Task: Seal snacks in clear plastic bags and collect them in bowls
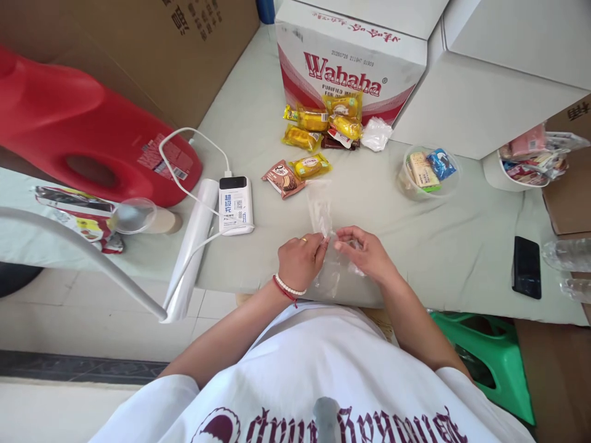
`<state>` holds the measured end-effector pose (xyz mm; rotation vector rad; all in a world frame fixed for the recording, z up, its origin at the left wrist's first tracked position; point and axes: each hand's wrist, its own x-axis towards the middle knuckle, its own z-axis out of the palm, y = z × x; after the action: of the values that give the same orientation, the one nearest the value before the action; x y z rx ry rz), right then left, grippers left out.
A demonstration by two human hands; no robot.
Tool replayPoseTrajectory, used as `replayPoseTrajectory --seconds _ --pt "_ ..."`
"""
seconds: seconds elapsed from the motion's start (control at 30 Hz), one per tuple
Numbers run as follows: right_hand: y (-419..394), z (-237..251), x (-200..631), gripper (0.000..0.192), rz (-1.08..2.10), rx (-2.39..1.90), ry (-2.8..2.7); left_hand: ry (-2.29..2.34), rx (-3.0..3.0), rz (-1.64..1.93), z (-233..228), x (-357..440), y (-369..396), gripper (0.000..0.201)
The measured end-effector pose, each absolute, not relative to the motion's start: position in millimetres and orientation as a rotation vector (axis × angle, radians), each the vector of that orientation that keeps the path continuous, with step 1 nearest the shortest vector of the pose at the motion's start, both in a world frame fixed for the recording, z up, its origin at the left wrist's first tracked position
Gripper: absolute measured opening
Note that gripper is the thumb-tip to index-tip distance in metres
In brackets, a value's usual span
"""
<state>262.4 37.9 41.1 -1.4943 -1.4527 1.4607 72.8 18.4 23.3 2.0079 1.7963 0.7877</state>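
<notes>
A clear plastic bag is pinched between the two hands close to the near edge of the worktop. The left hand is curled nearly closed, its fingertips gripping the bag's left side; a ring is seen on one finger and a red and white bracelet on the wrist. The right hand is loosely closed, with thumb and forefinger nipped on the bag's right side. The two sets of fingertips are held just beside each other, with only film between them.

The bag is thin, colourless and crinkled. One part is raised beyond the hands toward the far edge, and the rest hangs below them over the near edge. Whether anything is inside cannot be told.

Just beyond the bag, a brown snack packet and a yellow one are laid on the worktop, and further back a heap of yellow packets is piled against a Wahaha carton. To the right a clear tub is set, and a black phone lies near the right edge. To the left a white power bank rests beside a white roll.
</notes>
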Motion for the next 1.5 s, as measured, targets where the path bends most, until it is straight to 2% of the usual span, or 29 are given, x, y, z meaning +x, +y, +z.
replayPoseTrajectory --seconds 0.17,0.37,0.57,0.93,1.3,1.37,1.5 --pt "43.2 25.1 265.8 0.038 1.411 -1.553 -1.277 1.716 1.588 0.902 24.8 63.6 22.6 0.034" --pt "30.6 17.3 279.0 0.045 1.453 -1.611 -1.135 1.616 1.008 1.018 12.5 50.9 30.1 0.034" --pt "25.4 10.6 284.5 0.043 1.388 -1.636 -1.116 1.409 0.621 0.994 24.5 50.3 27.1 0.034" --pt "28.9 9.6 289.0 0.042 1.316 -1.677 -1.074 1.367 0.564 0.68 38.8 22.6 -7.0 0.053" --pt "34.0 8.7 288.2 0.044 1.232 -1.732 -1.19 1.16 0.495 0.565 36.0 21.2 -27.1 0.037" --pt "32.9 11.6 290.9 0.041 1.106 -1.763 -1.271 1.135 0.494 0.56 36.7 21.7 -27.6 0.033" --pt "20.1 36.1 292.5 0.032 0.534 -1.786 -1.507 1.112 0.518 0.567 38.5 26.4 -26.0 0.03"
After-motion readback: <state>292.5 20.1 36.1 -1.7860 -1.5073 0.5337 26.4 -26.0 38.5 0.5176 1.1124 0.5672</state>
